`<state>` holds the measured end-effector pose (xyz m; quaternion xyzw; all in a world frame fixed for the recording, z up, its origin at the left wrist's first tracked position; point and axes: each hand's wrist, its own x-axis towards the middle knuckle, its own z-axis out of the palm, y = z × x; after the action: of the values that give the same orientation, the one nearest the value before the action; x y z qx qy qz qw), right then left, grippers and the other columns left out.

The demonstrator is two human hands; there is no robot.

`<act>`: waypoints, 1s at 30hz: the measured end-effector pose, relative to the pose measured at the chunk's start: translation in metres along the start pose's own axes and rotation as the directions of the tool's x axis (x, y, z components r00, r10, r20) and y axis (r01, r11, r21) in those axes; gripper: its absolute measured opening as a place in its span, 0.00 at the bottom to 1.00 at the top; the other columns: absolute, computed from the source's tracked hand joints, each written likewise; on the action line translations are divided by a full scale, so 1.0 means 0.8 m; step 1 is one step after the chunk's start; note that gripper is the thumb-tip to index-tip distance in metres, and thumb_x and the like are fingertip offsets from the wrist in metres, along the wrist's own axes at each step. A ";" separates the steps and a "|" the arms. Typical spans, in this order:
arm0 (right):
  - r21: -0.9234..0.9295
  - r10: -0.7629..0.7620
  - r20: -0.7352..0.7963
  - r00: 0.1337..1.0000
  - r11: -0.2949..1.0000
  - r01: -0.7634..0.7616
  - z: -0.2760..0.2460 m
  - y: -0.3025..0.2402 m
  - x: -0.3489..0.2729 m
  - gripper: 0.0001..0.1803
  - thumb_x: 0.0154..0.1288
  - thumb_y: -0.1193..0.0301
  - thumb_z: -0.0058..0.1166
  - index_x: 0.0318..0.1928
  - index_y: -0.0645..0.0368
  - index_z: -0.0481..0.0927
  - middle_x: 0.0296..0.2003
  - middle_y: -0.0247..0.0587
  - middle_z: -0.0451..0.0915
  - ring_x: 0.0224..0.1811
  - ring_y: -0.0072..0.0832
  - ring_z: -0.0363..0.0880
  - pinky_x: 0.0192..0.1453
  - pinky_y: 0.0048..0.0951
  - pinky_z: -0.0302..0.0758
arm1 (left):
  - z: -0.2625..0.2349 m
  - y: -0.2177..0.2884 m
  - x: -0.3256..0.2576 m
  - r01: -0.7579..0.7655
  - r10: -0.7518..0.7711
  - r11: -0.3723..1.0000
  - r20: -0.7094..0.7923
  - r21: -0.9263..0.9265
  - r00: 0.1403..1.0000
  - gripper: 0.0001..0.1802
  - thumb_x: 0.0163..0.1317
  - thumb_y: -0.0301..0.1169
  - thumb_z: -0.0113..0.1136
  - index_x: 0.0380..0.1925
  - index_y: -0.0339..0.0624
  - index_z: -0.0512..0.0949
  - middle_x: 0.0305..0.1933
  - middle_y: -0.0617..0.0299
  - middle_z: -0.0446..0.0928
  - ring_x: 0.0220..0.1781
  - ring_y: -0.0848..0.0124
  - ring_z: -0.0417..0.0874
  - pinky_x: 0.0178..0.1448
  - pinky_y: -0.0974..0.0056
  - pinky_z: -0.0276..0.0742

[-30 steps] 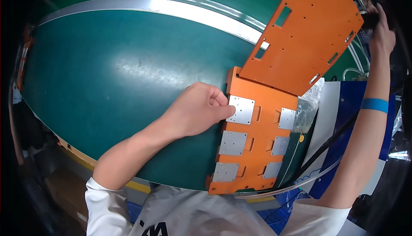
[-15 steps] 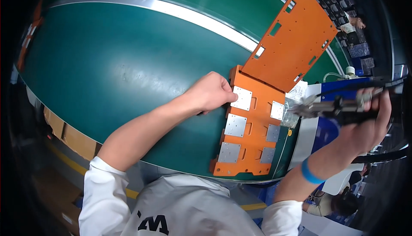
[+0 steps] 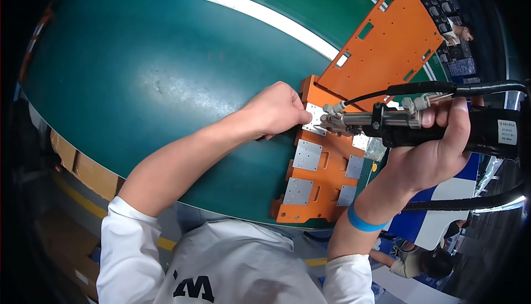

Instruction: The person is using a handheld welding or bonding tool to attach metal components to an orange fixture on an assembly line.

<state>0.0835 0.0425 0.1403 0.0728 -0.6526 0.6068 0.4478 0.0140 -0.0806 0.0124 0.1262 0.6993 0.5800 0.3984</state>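
Observation:
My right hand (image 3: pixel 437 149) is wrapped around a powered screwdriver (image 3: pixel 381 121) with a black body and a metal nose, fed by a black hose. The nose points left and is over the top left metal plate (image 3: pixel 314 117); whether its tip touches cannot be made out. My left hand (image 3: pixel 282 107) is closed, thumb and finger pinched at that plate's left edge. What the pinch holds, if anything, is too small to tell. The plate lies on an orange fixture (image 3: pixel 326 177) with more square plates (image 3: pixel 307 154) in two columns. The screwdriver partly hides the right column.
An orange perforated panel (image 3: pixel 381 38) leans up behind the fixture. The green table (image 3: pixel 166 71) has a metal rail (image 3: pixel 249 8) along its far side. A clear plastic bag (image 3: pixel 376 150) lies right of the fixture. Cardboard boxes (image 3: pixel 88 168) stand below left; another person (image 3: pixel 426 260) is at lower right.
My right hand has brought the screwdriver leftward, from beside the fixture to over the top left plate. My left hand stays pinched at that plate's edge.

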 end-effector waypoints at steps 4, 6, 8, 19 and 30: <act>0.058 0.021 0.057 0.998 0.998 -0.024 0.006 0.002 -0.002 0.07 0.62 0.76 0.47 0.41 0.63 0.69 0.23 0.33 0.67 0.21 0.16 0.64 0.26 0.16 0.66 | -0.002 0.000 -0.001 0.012 -0.012 1.000 0.012 -0.009 1.000 0.17 0.54 0.31 0.60 0.10 0.40 0.69 0.07 0.66 0.63 0.04 0.76 0.60 0.10 0.65 0.55; 0.026 -0.004 0.044 0.999 1.000 0.003 0.007 0.004 -0.002 0.07 0.62 0.77 0.47 0.41 0.64 0.70 0.23 0.33 0.67 0.21 0.16 0.64 0.26 0.16 0.66 | -0.002 0.001 -0.002 0.021 -0.021 1.000 0.014 -0.003 1.000 0.17 0.54 0.30 0.60 0.10 0.41 0.69 0.07 0.66 0.63 0.04 0.76 0.60 0.10 0.65 0.55; 0.051 -0.004 0.052 0.999 0.999 0.001 0.007 0.007 -0.002 0.08 0.62 0.77 0.47 0.41 0.64 0.70 0.23 0.33 0.67 0.21 0.16 0.64 0.26 0.16 0.66 | -0.002 0.000 -0.002 0.021 -0.021 1.000 0.015 -0.007 1.000 0.17 0.54 0.30 0.60 0.10 0.41 0.68 0.07 0.66 0.63 0.04 0.76 0.60 0.10 0.65 0.55; -0.019 0.030 -0.013 0.999 0.999 -0.031 0.013 0.009 -0.002 0.17 0.58 0.75 0.49 0.48 0.65 0.66 0.20 0.33 0.65 0.17 0.18 0.63 0.22 0.21 0.65 | -0.003 0.004 -0.003 0.045 -0.045 0.998 -0.001 0.035 0.999 0.21 0.54 0.31 0.60 0.06 0.41 0.65 0.06 0.65 0.62 0.05 0.74 0.61 0.12 0.64 0.59; -0.044 0.030 0.074 0.997 0.999 -0.027 0.017 0.006 -0.001 0.07 0.59 0.78 0.47 0.39 0.66 0.68 0.19 0.35 0.66 0.17 0.18 0.64 0.23 0.19 0.65 | -0.001 0.005 -0.001 0.065 -0.065 0.990 0.003 -0.129 0.998 0.23 0.52 0.27 0.60 0.04 0.41 0.62 0.06 0.65 0.60 0.04 0.75 0.58 0.11 0.65 0.54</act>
<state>0.0741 0.0313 0.1380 0.0763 -0.6828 0.5958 0.4158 0.0128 -0.0802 0.0159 0.0769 0.6645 0.6106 0.4239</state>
